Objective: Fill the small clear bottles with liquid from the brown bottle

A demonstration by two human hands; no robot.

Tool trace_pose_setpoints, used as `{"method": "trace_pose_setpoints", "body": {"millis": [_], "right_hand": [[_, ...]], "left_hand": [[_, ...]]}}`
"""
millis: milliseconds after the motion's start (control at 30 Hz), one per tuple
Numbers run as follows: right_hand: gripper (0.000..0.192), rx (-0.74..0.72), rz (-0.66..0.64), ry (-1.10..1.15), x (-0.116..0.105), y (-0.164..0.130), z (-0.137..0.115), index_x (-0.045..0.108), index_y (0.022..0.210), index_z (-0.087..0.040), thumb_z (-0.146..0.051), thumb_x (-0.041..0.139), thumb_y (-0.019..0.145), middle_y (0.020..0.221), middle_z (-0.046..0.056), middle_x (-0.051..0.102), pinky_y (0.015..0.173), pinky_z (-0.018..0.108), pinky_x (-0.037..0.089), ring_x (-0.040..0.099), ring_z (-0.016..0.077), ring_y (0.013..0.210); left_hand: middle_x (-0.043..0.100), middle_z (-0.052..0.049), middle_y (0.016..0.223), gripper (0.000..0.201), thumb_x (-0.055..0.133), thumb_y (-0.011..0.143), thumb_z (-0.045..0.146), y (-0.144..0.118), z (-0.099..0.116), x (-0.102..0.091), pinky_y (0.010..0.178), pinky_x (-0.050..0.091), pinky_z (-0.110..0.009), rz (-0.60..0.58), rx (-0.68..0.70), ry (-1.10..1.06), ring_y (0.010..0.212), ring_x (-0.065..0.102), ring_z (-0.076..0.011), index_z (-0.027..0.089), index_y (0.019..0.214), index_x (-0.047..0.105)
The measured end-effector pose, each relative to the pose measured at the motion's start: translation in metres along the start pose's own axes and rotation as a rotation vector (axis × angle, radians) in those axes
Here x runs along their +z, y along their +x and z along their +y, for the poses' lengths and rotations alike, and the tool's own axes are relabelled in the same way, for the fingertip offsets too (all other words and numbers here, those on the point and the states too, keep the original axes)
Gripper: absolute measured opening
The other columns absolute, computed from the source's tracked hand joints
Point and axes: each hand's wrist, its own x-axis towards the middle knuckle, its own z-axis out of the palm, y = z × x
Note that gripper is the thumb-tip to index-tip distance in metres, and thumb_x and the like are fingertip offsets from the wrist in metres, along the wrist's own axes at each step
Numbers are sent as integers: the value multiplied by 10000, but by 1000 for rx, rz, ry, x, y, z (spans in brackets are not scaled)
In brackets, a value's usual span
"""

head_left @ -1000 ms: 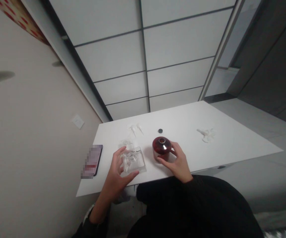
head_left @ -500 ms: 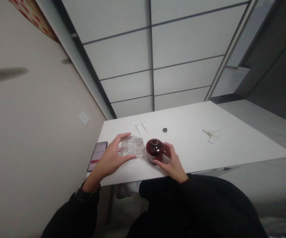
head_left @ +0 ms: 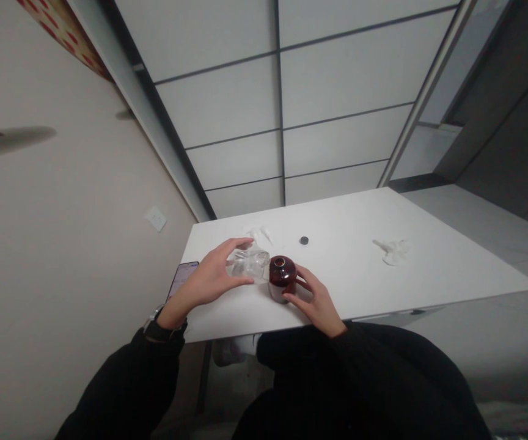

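My left hand (head_left: 213, 275) is closed around a clear, square-sided container (head_left: 249, 264), thumb on the near side and fingers on the far side. The container is tilted, and its right end is close to the shoulder of a dark red, glossy bottle (head_left: 282, 276). Whether the two touch, I cannot tell. My right hand (head_left: 318, 302) grips that bottle from the right, with the thumb in front. The bottle stands nearly upright, its round neck uncapped at the top. Whatever is inside either vessel is hard to make out.
A small dark cap (head_left: 304, 241) lies behind the bottle on the white table (head_left: 346, 263). Crumpled white tissue (head_left: 393, 252) is at the right, and small whitish pieces (head_left: 261, 234) lie behind the container. A phone (head_left: 183, 274) rests by the left edge, partly behind my forearm.
My left hand has raised the clear container slightly away from me and to the right, changing its tilt. The bottle has shifted a little left, and my forearm covers more of the phone.
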Motion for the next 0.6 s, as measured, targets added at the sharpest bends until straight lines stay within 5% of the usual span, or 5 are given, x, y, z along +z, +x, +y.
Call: {"method": "trace_pose_setpoints", "body": {"millis": [600], "right_hand": [[716, -68, -16, -76, -2, 0, 2, 547, 1507, -288, -417, 806, 851, 1525, 119, 599, 1120, 579, 539, 589, 332, 1386]], "left_hand": [[634, -93, 1467, 699, 816, 822, 477, 19, 7, -17, 1127, 486, -479, -110, 147, 181, 1351, 598, -308, 279, 1448, 576]]}}
